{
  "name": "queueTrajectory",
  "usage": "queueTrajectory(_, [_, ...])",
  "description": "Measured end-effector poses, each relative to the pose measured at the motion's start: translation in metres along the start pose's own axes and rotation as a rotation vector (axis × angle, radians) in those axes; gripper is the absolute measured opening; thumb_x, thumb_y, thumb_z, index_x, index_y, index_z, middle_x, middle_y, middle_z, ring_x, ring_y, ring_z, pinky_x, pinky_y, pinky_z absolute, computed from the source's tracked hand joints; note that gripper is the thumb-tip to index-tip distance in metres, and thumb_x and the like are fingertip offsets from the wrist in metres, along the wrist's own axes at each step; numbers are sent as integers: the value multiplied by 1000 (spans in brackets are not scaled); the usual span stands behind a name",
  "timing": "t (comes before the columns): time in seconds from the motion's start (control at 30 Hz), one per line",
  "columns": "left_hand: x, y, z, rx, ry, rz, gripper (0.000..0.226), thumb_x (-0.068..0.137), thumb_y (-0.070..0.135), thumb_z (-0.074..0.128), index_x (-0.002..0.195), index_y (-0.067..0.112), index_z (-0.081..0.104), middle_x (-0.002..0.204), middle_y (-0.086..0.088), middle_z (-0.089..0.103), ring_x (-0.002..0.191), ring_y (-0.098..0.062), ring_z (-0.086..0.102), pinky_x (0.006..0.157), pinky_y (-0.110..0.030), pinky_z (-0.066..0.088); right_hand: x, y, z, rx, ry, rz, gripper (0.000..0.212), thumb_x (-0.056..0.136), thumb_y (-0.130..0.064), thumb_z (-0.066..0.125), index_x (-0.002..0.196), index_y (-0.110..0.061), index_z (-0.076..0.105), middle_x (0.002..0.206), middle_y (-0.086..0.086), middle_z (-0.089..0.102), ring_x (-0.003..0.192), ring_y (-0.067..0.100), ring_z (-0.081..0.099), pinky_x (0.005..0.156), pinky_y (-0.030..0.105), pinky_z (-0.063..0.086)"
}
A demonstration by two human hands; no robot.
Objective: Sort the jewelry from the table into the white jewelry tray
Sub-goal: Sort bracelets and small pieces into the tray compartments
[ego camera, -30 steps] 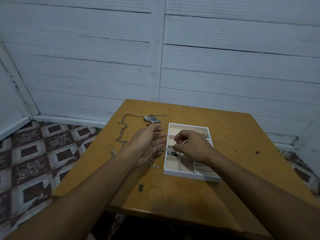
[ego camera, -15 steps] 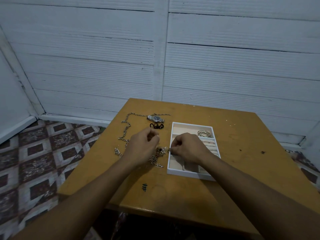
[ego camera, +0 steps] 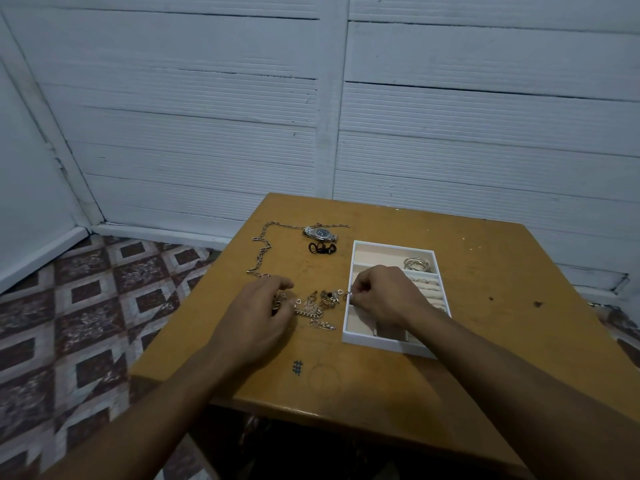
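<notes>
A white jewelry tray [ego camera: 391, 244] lies on the wooden table [ego camera: 485, 341], with silver bangles [ego camera: 417, 264] in its far compartment and rings [ego camera: 427, 284] in the slotted rows. A tangle of silver chains [ego camera: 317, 308] lies left of the tray. My right hand [ego camera: 384, 294] pinches one end of the tangle at the tray's left rim. My left hand [ego camera: 258, 315] is closed on the tangle's other end. Farther back lie a long chain necklace [ego camera: 261, 249], a silver watch [ego camera: 320, 233] and a small black piece [ego camera: 322, 247].
The table's left edge [ego camera: 194, 296] drops to a patterned tile floor [ego camera: 69, 306]. A white slatted wall [ego camera: 311, 116] stands behind the table. A pen mark [ego camera: 297, 368] sits near the front edge.
My left hand closed into a pinch and drew left. My right hand moved from above the tray to its left rim, and the chain tangle now stretches out between both hands.
</notes>
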State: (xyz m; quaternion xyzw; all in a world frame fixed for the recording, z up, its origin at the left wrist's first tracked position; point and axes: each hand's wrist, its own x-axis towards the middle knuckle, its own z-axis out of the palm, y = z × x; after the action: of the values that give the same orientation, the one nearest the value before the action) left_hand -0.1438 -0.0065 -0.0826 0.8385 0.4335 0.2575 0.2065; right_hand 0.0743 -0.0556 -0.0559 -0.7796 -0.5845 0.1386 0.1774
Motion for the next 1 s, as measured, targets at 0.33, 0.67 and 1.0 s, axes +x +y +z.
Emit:
queueTrajectory(0.33, [-24,-24,-10,94,74,23,33,94,33,53,126,28,53,131,11,50,120,-5,39,102,-28,33,-5,11,-14,-226,125,2,12,77,-33,66,76,-21,63,80,-1,64,82,23,58,72,37,52])
queueTrajectory(0.67, [-31,-46,-22,166,85,-96,40,94,36,53,133,26,49,138,5,48,128,-14,41,108,-37,34,-10,-59,25,-41,-9,-268,11,85,-23,63,95,-22,68,93,-4,61,91,17,57,77,32,49])
queueTrajectory(1.0, [-32,-66,-28,295,-9,-108,50,95,46,46,140,25,44,145,2,45,136,-19,35,113,-43,27,11,-109,64,-145,-77,-314,8,91,-29,58,93,-22,63,104,1,59,100,21,51,90,40,47])
